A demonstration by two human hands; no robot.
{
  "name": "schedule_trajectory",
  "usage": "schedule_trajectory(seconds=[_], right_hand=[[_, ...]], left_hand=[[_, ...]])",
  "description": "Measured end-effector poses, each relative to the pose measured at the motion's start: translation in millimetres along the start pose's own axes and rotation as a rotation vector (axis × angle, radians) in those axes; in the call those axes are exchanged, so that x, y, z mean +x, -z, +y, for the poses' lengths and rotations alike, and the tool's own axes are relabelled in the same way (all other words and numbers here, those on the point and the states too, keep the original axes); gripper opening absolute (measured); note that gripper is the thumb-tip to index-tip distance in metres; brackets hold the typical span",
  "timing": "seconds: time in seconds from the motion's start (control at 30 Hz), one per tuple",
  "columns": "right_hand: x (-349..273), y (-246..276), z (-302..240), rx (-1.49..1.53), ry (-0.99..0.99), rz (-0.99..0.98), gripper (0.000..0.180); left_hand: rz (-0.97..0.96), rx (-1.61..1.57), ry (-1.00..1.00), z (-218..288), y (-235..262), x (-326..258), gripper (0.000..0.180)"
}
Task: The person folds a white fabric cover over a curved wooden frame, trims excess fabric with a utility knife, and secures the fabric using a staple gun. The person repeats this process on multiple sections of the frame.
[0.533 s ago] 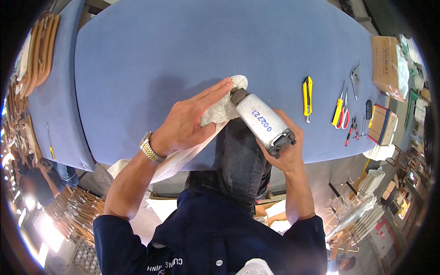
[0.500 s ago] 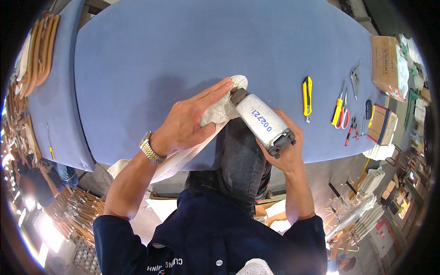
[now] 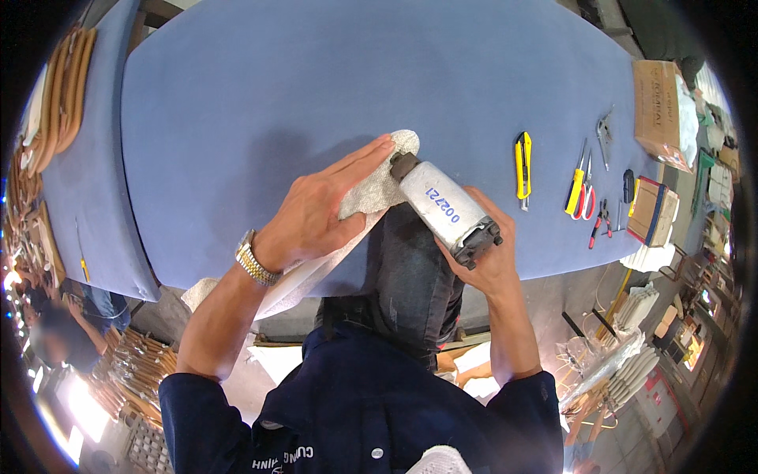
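Observation:
My left hand (image 3: 312, 213) holds a long, narrow piece covered in light grey textured fabric (image 3: 371, 189). Its fingers stretch along the far side, with the thumb on the near edge. My right hand (image 3: 496, 257) grips a silver staple gun (image 3: 444, 207) with a dark nose and a black rear cap. The nose meets the fabric close to the piece's rounded far end; the exact contact point is hidden. Pale cloth hangs below my left wrist. My leg in dark jeans is under the piece and the tool.
A blue padded table (image 3: 237, 71) spreads ahead. On its right lie a yellow utility knife (image 3: 523, 170), yellow-handled screwdriver (image 3: 574, 193), scissors (image 3: 585, 201) and red-handled pliers (image 3: 597, 229). Cardboard boxes (image 3: 655, 103) stand at the right edge. Curved wooden parts (image 3: 67, 87) are stacked far left; another person is at lower left.
The whole view has shifted slightly to the left. Both hands keep their hold, and the staple gun's nose stays against the fabric piece.

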State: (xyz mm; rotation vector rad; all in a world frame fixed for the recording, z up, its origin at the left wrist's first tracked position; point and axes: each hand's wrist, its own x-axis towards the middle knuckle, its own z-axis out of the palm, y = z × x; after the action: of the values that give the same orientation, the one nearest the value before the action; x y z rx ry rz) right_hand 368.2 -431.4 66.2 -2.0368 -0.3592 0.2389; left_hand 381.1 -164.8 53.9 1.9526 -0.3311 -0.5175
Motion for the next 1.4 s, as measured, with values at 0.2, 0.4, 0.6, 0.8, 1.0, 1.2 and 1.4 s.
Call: schedule_trajectory(seconds=[0.2, 0.4, 0.6, 0.8, 1.0, 1.2, 1.4], right_hand=[[4, 1, -1, -0.040, 0.043, -0.009, 0.042], [4, -1, 0, 0.005, 0.006, -0.011, 0.044], [5, 1, 0, -0.071, 0.041, -0.005, 0.041], [3, 3, 10, -0.144, 0.083, -0.057, 0.037], [0, -2, 6, -0.112, 0.061, -0.032, 0.035], [-4, -1, 3, -0.113, 0.024, -0.037, 0.033], [-12, -3, 10, -0.074, 0.002, 0.083, 0.034]], left_hand=[[0.003, 0.011, -0.021, -2, 0, -1, 0.088], [-0.011, 0.045, -0.022, -2, 0, -1, 0.091], [0.037, 0.082, 0.053, 1, -9, -5, 0.101], [0.005, 0.110, 0.113, 2, -9, -8, 0.103], [-0.001, 0.163, 0.116, 5, -9, -11, 0.104], [-0.025, 0.160, 0.139, 11, -8, -13, 0.104], [0.033, 0.208, 0.053, 2, -15, -13, 0.094]])
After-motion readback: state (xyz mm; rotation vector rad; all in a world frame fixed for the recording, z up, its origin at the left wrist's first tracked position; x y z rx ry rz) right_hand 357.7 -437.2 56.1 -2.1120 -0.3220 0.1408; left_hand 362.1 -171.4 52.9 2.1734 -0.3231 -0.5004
